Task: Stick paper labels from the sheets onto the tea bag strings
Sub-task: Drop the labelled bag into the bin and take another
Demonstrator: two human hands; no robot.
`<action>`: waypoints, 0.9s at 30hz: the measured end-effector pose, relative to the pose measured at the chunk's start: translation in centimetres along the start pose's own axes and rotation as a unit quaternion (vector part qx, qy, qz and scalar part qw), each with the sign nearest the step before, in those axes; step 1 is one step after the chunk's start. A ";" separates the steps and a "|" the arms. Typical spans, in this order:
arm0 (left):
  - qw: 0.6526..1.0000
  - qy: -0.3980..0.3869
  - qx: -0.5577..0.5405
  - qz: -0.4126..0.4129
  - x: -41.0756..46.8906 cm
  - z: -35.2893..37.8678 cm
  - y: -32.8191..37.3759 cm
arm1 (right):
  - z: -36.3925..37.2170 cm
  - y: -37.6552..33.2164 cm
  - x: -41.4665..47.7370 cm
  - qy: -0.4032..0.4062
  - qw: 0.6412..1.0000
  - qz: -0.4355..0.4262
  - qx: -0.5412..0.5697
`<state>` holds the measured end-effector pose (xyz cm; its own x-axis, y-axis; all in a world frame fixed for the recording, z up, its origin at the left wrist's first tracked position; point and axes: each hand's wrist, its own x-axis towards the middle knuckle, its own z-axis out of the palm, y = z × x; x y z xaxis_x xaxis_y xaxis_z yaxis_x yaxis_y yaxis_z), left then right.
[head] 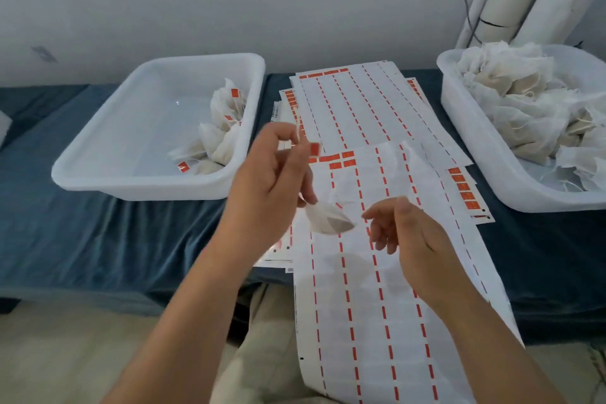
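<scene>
From the head camera: our left hand (272, 170) pinches the thin white string (298, 136), its small red paper label (314, 149) attached, so the white mesh tea bag (329, 221) dangles clear above the red-dashed white label sheets (360, 305). Our right hand (410, 236) hovers beside the bag, loose and empty. We judge the bag bound for the white plastic tray (157, 188) of labelled bags at left.

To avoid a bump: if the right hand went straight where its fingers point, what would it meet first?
The right hand would likely meet the white mesh tea bag hanging under the left hand; depth is unclear.
</scene>
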<state>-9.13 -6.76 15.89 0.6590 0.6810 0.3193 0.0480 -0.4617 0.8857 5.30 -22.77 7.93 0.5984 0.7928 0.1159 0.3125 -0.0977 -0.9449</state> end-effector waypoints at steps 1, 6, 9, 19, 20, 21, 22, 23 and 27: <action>1.000 0.018 0.015 0.017 1.0 -1.5 0.4 | 0.0 0.2 0.0 -0.008 1.000 0.005 0.000; 0.993 0.106 0.058 0.002 7.7 -8.9 0.0 | 0.5 0.8 0.0 -0.043 0.999 0.021 0.005; 0.989 0.097 0.092 -0.061 12.5 -12.0 -2.4 | 0.7 1.1 0.0 -0.062 0.998 0.023 -0.011; 0.934 0.000 0.129 -0.332 16.4 -11.6 -12.4 | 0.3 1.4 0.4 -0.058 0.992 0.019 -0.113; 0.941 0.025 0.093 -0.325 16.2 -11.5 -12.6 | 0.1 1.3 0.6 -0.054 0.991 0.017 -0.121; 0.945 0.054 0.085 -0.310 16.1 -11.5 -12.7 | -0.1 1.2 0.8 -0.049 0.991 0.015 -0.127; 0.948 0.082 0.098 -0.290 16.0 -11.5 -12.7 | -0.3 1.1 1.0 -0.041 0.990 0.013 -0.134; 0.950 0.111 0.117 -0.269 15.8 -11.5 -12.6 | -0.6 0.9 1.2 -0.034 0.990 0.011 -0.139; 0.958 0.139 0.158 -0.194 15.6 -11.1 -11.3 | -2.5 0.2 2.6 -0.014 0.988 -0.002 -0.152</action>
<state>-7.71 15.44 14.59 0.3219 0.9411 0.1036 0.5029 -0.2627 0.8235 8.77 -22.29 8.81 0.5782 0.8090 0.1064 0.5237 -0.2679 -0.8087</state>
